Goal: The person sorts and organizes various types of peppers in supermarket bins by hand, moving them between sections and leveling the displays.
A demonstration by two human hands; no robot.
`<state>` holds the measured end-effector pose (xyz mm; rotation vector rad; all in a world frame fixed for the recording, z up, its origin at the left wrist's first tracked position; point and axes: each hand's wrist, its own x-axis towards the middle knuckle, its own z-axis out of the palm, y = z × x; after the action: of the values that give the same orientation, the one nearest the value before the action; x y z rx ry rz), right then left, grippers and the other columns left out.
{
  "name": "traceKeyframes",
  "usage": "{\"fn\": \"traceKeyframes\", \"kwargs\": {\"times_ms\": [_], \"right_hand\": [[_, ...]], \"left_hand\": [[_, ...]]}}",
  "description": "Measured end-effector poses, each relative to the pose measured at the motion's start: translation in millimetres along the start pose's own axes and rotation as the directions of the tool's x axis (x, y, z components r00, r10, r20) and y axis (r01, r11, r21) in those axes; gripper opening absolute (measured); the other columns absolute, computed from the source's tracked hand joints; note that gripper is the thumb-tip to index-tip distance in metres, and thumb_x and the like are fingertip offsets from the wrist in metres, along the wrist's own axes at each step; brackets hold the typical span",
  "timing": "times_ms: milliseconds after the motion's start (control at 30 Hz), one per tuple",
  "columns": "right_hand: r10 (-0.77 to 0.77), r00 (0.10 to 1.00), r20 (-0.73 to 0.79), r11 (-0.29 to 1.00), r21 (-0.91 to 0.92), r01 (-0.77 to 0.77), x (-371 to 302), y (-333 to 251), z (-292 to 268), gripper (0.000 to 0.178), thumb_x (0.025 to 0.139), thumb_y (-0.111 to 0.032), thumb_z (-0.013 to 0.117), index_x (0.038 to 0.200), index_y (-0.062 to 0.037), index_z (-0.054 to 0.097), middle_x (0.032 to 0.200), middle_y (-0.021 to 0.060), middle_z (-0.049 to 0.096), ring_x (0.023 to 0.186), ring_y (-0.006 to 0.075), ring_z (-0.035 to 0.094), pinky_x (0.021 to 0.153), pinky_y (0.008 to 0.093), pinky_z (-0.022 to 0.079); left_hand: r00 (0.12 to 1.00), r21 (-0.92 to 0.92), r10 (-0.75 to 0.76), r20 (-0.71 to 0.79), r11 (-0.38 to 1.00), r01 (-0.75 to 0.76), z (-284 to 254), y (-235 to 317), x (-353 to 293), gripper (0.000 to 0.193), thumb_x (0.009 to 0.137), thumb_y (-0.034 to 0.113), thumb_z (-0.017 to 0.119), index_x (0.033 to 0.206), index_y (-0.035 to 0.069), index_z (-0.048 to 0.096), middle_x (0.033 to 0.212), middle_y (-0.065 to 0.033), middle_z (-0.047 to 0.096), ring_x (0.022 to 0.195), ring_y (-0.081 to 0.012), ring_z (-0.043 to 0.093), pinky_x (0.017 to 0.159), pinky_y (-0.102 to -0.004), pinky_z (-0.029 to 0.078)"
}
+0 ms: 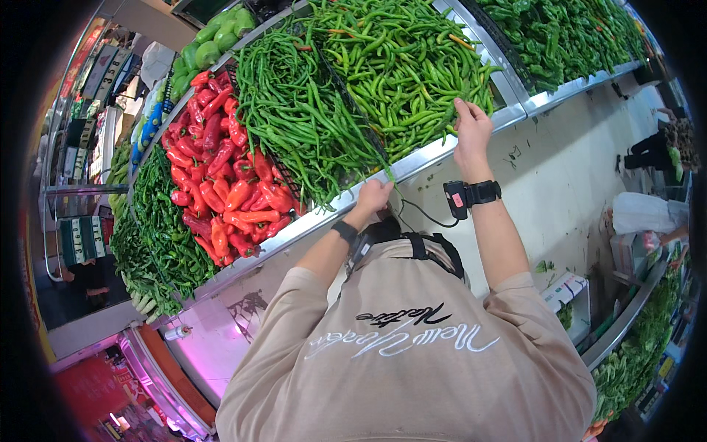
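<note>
My right hand is at the front edge of the light green chili peppers, its fingers curled together beside the nearest ones. Whether a pepper is between them I cannot make out. Lower and to the left, my left hand is closed at the metal ledge, just in front of the long thin green peppers. A thin green pepper end shows beside its fingers, but what they hold is hidden. Each wrist wears a black strap, with a small black box on the right one.
Left of the green peppers lie red peppers, then small dark green peppers. More dark green peppers fill the far right section. A black cable hangs by my waist. Leafy greens and a white bag are at right.
</note>
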<state>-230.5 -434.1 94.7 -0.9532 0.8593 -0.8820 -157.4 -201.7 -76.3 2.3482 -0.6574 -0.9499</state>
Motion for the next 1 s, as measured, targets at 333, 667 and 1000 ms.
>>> {"fn": "traceKeyframes", "kwargs": {"times_ms": [333, 667, 1000], "right_hand": [[0.0, 0.998, -0.062, 0.998, 0.066, 0.004, -5, 2, -17, 0.014, 0.09, -0.012, 0.072, 0.092, 0.0005, 0.067, 0.064, -0.0028, 0.051, 0.056, 0.0069, 0.044, 0.054, 0.0241, 0.034], [0.133, 0.984, -0.115, 0.989, -0.048, -0.139, -8, 51, -31, 0.017, 0.088, -0.015, 0.073, 0.089, 0.0003, 0.067, 0.064, -0.0034, 0.051, 0.054, 0.0067, 0.044, 0.05, 0.024, 0.035], [0.168, 0.928, -0.331, 0.985, 0.025, -0.17, 26, 57, -105, 0.015, 0.09, -0.015, 0.071, 0.086, -0.0046, 0.062, 0.064, -0.0048, 0.044, 0.053, 0.0069, 0.04, 0.049, 0.0251, 0.033]], "left_hand": [[0.874, -0.599, -0.368, 0.318, 0.636, 0.486, 61, -17, 51, 0.031, 0.085, 0.031, 0.069, 0.072, 0.003, 0.071, 0.066, -0.0126, 0.067, 0.055, -0.0243, 0.063, 0.054, -0.038, 0.049], [0.895, -0.269, -0.431, -0.118, 0.881, 0.389, 68, -10, 59, 0.043, 0.084, 0.04, 0.073, 0.082, -0.003, 0.071, 0.071, -0.0134, 0.068, 0.065, -0.0292, 0.064, 0.063, -0.0414, 0.05], [0.952, -0.868, -0.262, 0.156, 0.424, 0.259, -2, 61, 17, 0.025, 0.089, 0.021, 0.064, 0.072, 0.004, 0.06, 0.056, 0.0029, 0.046, 0.042, -0.008, 0.033, 0.041, -0.0278, 0.021]]}}
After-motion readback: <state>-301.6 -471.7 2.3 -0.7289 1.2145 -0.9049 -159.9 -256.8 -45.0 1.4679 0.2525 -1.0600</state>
